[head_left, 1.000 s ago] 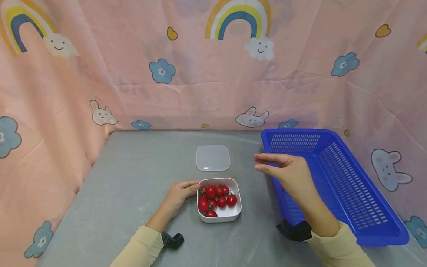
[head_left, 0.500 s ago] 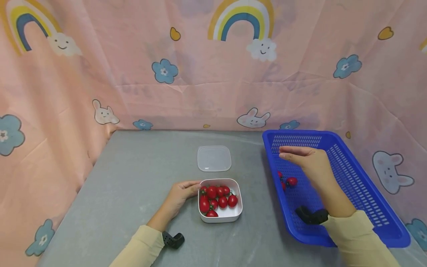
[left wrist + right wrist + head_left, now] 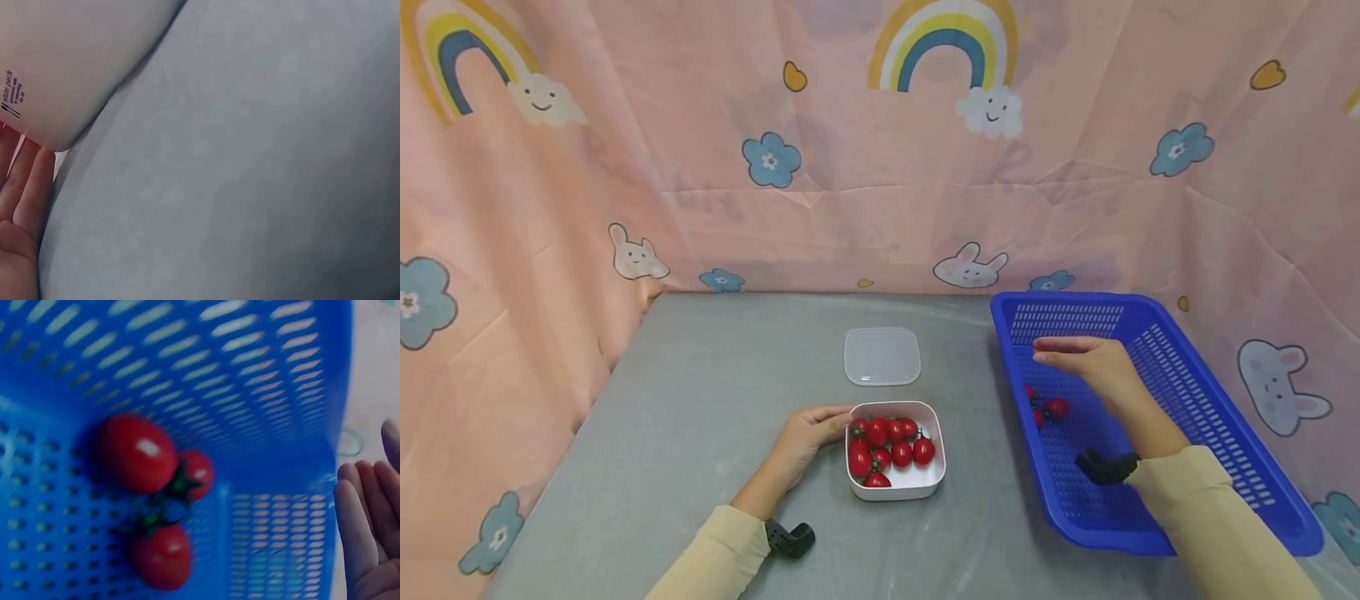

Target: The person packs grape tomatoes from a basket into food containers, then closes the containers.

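My left hand (image 3: 805, 437) rests at the left side of a small white box (image 3: 898, 493), fingertips right at its rim. In the left wrist view, its straight fingers (image 3: 31, 194) lie against the box wall (image 3: 81, 69), which bears small printed text. Cherry tomatoes (image 3: 900, 454) with green stems fill much of the box. Above the blue basket (image 3: 1217, 375) hovers my right hand (image 3: 1093, 367), fingers extended, thumb apart and nothing held. On the basket floor below it sit cherry tomatoes; in the right wrist view, one tomato (image 3: 137, 453) is beside two others.
A translucent lid (image 3: 882, 357) lies flat on the grey table (image 3: 722, 367) behind the box. The basket has raised, slotted walls and stands at the right. A pink patterned curtain (image 3: 820, 225) hangs around the table's back and sides.
My right hand has moved right, from the basket's left edge to over its inside, bringing tomatoes there into sight. In the last half second it shifts only slightly. My left hand stays at the box.
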`<state>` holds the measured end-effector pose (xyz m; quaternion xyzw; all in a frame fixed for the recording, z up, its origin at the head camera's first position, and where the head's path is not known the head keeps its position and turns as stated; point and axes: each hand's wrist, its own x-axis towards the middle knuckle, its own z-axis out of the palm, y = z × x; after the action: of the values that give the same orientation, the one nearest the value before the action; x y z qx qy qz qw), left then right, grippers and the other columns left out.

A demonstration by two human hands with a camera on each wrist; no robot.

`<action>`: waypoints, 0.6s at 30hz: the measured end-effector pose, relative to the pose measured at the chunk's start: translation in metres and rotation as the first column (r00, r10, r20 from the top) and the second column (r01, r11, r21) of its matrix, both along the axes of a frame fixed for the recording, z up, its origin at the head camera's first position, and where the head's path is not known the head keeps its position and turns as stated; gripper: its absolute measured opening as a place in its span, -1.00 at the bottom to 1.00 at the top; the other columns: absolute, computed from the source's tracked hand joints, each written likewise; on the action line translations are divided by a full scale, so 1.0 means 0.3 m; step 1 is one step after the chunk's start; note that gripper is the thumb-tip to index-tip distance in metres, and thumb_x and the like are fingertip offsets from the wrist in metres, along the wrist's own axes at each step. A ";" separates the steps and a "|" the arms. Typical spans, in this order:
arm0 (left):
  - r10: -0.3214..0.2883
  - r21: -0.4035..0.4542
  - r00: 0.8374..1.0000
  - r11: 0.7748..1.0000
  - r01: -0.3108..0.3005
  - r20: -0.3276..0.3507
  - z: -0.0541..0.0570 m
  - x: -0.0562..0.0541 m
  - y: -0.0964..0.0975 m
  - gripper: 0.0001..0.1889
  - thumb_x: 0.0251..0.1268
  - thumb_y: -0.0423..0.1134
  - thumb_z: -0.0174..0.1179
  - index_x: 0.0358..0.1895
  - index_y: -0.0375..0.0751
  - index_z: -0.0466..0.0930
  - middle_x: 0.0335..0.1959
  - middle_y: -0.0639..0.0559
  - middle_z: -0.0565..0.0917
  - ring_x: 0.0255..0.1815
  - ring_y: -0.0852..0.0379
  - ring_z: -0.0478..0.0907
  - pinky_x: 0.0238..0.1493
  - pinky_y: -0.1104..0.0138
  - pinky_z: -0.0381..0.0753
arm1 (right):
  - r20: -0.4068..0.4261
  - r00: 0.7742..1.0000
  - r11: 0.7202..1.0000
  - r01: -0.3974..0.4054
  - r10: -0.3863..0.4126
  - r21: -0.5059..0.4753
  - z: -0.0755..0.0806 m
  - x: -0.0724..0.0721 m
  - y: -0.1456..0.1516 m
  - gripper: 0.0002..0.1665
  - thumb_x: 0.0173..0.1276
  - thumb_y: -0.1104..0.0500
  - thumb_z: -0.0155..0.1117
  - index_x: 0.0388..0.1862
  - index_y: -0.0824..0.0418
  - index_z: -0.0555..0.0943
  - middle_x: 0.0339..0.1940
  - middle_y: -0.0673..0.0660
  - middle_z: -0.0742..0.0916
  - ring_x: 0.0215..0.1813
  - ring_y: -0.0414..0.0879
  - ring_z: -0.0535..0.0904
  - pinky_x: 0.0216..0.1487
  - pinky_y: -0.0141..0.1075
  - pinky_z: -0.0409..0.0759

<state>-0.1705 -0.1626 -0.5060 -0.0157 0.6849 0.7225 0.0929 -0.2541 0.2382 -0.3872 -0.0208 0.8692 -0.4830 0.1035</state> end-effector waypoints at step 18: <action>0.003 -0.005 1.000 1.000 -0.003 0.003 0.001 0.001 0.001 -0.60 0.34 -0.30 0.26 0.13 -0.54 0.58 -0.03 -0.05 0.77 -0.15 0.39 0.68 0.01 0.46 0.64 | 0.123 0.989 0.994 -0.091 0.083 0.064 -0.116 -0.041 0.020 -0.20 0.25 -0.19 0.42 0.32 0.28 0.54 0.17 0.15 0.73 0.01 -0.35 0.67 0.42 0.13 0.36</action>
<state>-0.1702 -0.1623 -0.5057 -0.0181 0.6866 0.7208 0.0930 -0.2665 0.2440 -0.4222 -0.0257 0.8760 -0.4478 0.1775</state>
